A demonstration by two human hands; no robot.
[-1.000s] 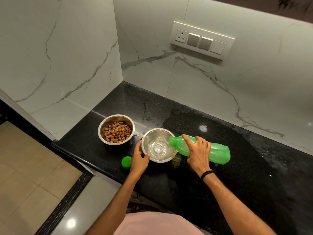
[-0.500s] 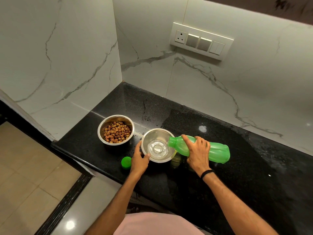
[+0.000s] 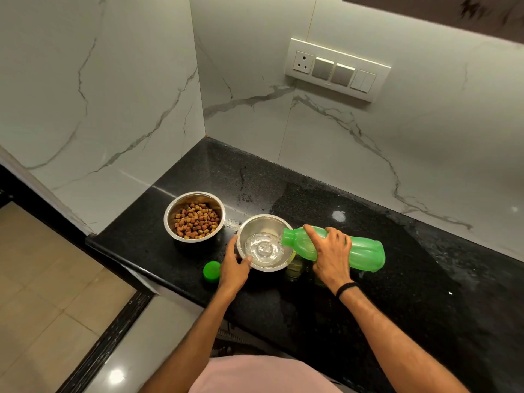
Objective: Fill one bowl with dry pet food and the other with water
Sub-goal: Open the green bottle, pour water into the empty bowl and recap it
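The right hand [image 3: 330, 252] is wrapped over the middle of the bottle, fingers curled round it, holding it tipped almost flat. The left hand [image 3: 235, 268] grips the near-left rim of the water bowl, thumb up its side, steadying it. Both work over the black counter [image 3: 397, 302], close to its front edge. The bottle [image 3: 365, 252], green and uncapped, is what the next move turns on. Its long axis runs roughly from 3 o'clock to 9 o'clock, base out at 3 and mouth over the bowl's right rim. So the bowl lies at 9 o'clock from the right hand, just beside it. The water bowl [image 3: 263, 222] holds a shallow, rippled pool of water [image 3: 263, 249] well below the rim, so the pour looks partway done. To stop it, the right hand would have to swing the mouth up and back toward 3 o'clock without knocking the rim. The food bowl [image 3: 170, 219], at 10 o'clock from the water bowl and apart from it, already holds pet food [image 3: 195, 221]. The green cap [image 3: 211, 271] lies at 8 o'clock from the water bowl, just beside the left hand, which is the nearer hand to it.
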